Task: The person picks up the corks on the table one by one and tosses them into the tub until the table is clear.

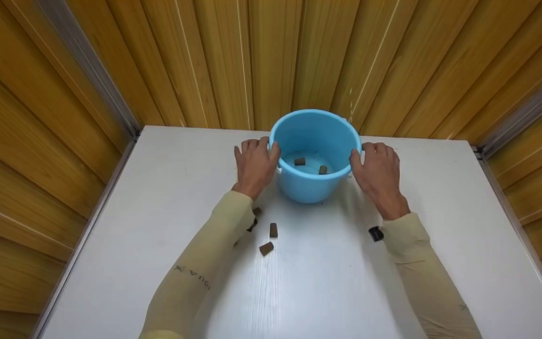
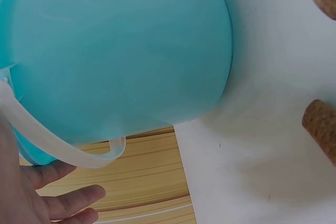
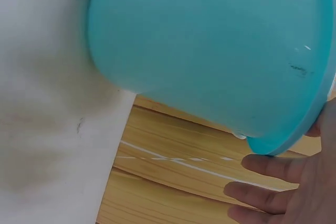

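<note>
A light blue bucket (image 1: 308, 190) stands upright on the white table, close to its back edge. My left hand (image 1: 256, 165) holds the bucket's left rim, its thumb over the edge and the other fingers outside. On the opposite side my right hand (image 1: 378, 172) grips the rim likewise, thumb at the edge. Two brown corks, one at left (image 1: 299, 161) and one at right (image 1: 322, 169), lie on the bucket's floor. A white handle (image 2: 52, 142) hangs beside the left hand in the left wrist view.
Several corks lie on the table in front of the bucket, among them an upper cork (image 1: 273, 230) and a lower cork (image 1: 266, 248); the left forearm partly covers others. Wood-patterned panels (image 1: 271, 61) rise behind the white table (image 1: 318, 292) and along both sides.
</note>
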### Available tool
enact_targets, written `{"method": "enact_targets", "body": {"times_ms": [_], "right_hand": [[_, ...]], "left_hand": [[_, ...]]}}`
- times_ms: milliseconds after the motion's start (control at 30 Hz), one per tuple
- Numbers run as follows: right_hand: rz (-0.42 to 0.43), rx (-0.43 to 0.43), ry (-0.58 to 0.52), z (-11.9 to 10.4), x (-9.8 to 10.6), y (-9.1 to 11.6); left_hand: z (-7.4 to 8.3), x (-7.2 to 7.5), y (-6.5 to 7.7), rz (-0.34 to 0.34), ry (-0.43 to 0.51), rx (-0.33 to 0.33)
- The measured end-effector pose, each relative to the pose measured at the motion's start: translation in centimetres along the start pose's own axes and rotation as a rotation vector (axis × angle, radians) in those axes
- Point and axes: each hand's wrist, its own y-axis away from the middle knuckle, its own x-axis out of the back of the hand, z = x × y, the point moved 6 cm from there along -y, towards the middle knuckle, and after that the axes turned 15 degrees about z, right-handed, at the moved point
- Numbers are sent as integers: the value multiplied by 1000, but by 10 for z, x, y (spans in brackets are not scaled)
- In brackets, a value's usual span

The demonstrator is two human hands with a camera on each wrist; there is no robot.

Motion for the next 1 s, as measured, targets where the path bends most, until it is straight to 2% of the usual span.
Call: {"method": "enact_targets", "body": {"times_ms": [167, 400, 633, 833, 1000], "right_hand": [[-25, 42, 30, -1, -2, -1], [-113, 38, 119, -3, -7, -2], [-150, 59, 136, -6, -9, -3], [-183, 40, 125, -8, -7, -3], [-152, 47, 123, -9, -5, -4]], "left_hand": [[-1, 1, -2, 3, 6, 4], [-6, 0, -3, 7, 8, 23], [-8, 0, -2, 13, 11, 44], [-9, 0, -1, 22, 89, 60], [-9, 1, -2, 32, 129, 60]]}}
